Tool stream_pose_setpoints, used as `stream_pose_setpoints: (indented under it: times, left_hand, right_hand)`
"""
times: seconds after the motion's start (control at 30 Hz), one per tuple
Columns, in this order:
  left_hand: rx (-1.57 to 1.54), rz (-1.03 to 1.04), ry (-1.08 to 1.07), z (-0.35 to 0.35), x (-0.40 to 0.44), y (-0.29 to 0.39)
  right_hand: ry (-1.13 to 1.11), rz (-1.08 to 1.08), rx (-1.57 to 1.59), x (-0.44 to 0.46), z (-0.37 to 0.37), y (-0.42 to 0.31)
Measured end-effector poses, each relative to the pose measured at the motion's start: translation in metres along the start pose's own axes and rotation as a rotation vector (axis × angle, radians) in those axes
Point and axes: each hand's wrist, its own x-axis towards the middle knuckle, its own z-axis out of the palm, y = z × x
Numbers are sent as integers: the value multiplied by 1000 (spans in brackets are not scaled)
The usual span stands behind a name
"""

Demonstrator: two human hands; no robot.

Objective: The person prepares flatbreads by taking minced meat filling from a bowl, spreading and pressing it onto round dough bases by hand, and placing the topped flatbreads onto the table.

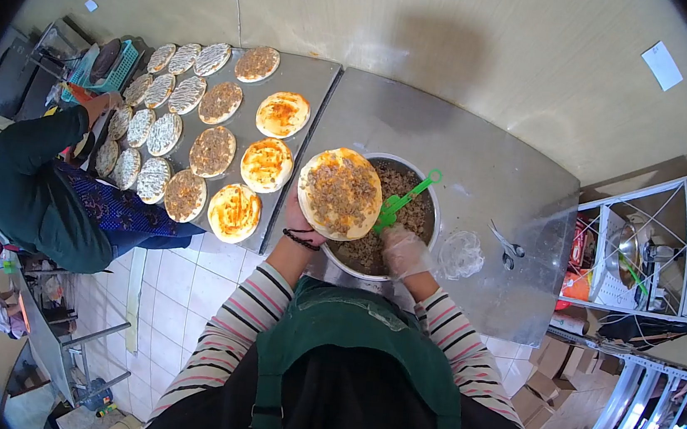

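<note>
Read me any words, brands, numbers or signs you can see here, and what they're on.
No text can be read.
White sheet on the wall: any writing is too small.
Red packaging on the shelf: too small and blurred.
Cardboard boxes: no legible print.

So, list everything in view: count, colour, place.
Held bread: one, brown-topped, centre
Sauced breads: three, orange-red, left table
Meat-topped breads: four, brown, beside those
Whitish-topped breads: about twelve, far left
Bowl: one, silver, centre
Spatula: one, green, in bowl
Plastic: one piece, clear, right of bowl
Scissors: one pair, dark-handled, right
Rack: one, white, far right
Boxes: several, brown, lower right
Co-worker: one, dark green top, left
Left hand: one, bare, under held bread
Right hand: one, clear-gloved, by spatula
</note>
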Motion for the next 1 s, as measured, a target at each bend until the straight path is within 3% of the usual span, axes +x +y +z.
stream_pose_setpoints:
  times: [0.07,0.1,0.17,0.2,0.27,0.37,0.57,0.63,0.7,0.73,0.83,0.93,1.0]
  left_hand:
    - [1,-9,-31,4,-2,-1]
    - [-2,-4,-32,2,-2,-1]
    - [14,-21,68,-3,-1,-3]
    - [8,-28,78,-4,-9,-8]
    - [42,-64,127,-4,-8,-17]
    - [13,-95,98,-6,-8,-21]
    - [-6,-6,93,-7,10,-17]
    - [-12,-5,90,-6,12,-18]
    - [-59,-13,27,-5,13,-19]
    - [-58,-16,29,-6,12,-18]
    - [-40,-37,3,-7,14,-19]
    - [-76,-87,-40,-5,9,-19]
    - [23,-81,70,0,8,-18]
  right_hand:
    - [197,-235,50,6,-12,24]
    - [195,-239,47,11,-21,27]
    - [30,103,859,17,-79,10]
    - [22,115,861,16,-84,3]
    - [450,-282,761,25,-94,-4]
    - [402,-301,517,24,-111,-12]
    - [344,-342,451,4,-96,-29]
    - [393,-325,623,7,-95,-25]
    - [498,-397,426,6,-86,-26]
    - [363,-330,492,0,-98,-37]
    - [490,-324,532,9,-99,-25]
    - [421,-207,664,28,-94,-9]
    - [426,-148,717,35,-94,-3]
